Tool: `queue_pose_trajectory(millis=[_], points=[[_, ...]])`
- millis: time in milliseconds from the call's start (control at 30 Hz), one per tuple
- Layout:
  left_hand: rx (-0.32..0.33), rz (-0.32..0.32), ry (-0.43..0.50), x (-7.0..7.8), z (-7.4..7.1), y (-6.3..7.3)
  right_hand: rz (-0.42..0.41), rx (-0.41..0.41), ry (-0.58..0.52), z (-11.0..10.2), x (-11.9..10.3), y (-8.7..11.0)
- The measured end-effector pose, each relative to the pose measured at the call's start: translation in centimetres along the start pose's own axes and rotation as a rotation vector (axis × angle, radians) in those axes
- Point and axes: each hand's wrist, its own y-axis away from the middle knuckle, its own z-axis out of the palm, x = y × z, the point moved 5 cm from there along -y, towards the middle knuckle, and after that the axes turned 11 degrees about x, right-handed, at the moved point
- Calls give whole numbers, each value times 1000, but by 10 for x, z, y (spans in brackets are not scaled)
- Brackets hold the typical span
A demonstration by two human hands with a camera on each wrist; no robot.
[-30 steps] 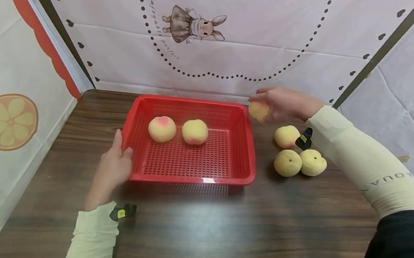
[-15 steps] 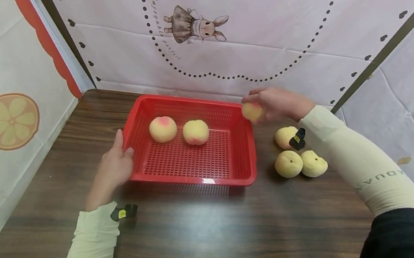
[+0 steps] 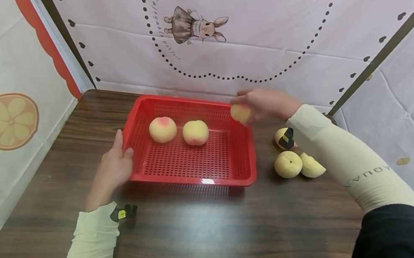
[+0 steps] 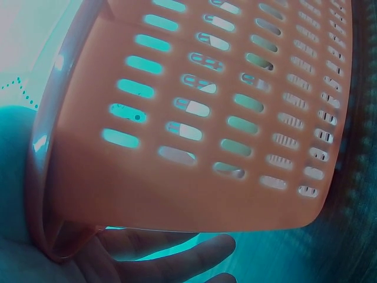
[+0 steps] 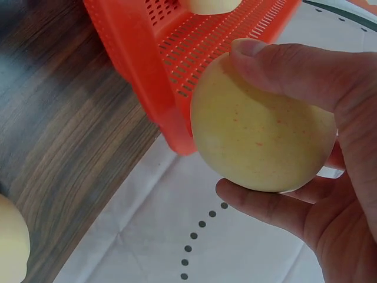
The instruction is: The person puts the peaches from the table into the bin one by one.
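A red plastic basket [image 3: 194, 186] with slotted sides sits on the wooden table, two yellow-pink peaches [image 3: 163, 129] inside it. At its left end my left hand [image 3: 114, 166] grips the rim; in the left wrist view the fingers [image 4: 194, 259] extend past the basket's outer wall. My right hand [image 3: 266, 104] holds another peach [image 3: 240, 113] over the basket's back right corner. The right wrist view shows the thumb [image 5: 294, 68] on top of this peach and fingers beneath it, with the basket rim just beyond.
To the right of the basket, several peaches [image 3: 288, 164] lie grouped on the table [image 3: 211, 238], partly covered by the right forearm and its wrist strap. A printed cloth [image 3: 256, 23] hangs along the back and both sides.
My right hand has carried its peach leftward, from outside the basket's right end to over its back right corner. The left hand and basket have stayed put.
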Motion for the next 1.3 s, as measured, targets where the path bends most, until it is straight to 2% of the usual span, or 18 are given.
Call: queue_pose_trajectory(millis=[167,500,800,1067,1300], points=[[25,26,-16,2,-1,-1,4,-22,-14,3,-7,-9],[1,6,-5,1,-1,0,6,-67,6,9,-20,-21],[7,20,-8,1,-1,-1,-20,-54,1,12,-26,-24],[0,15,7,0,1,0,1,-62,-7,13,-26,-26],[-5,2,8,-1,1,0,-30,-47,14,19,-25,-30]])
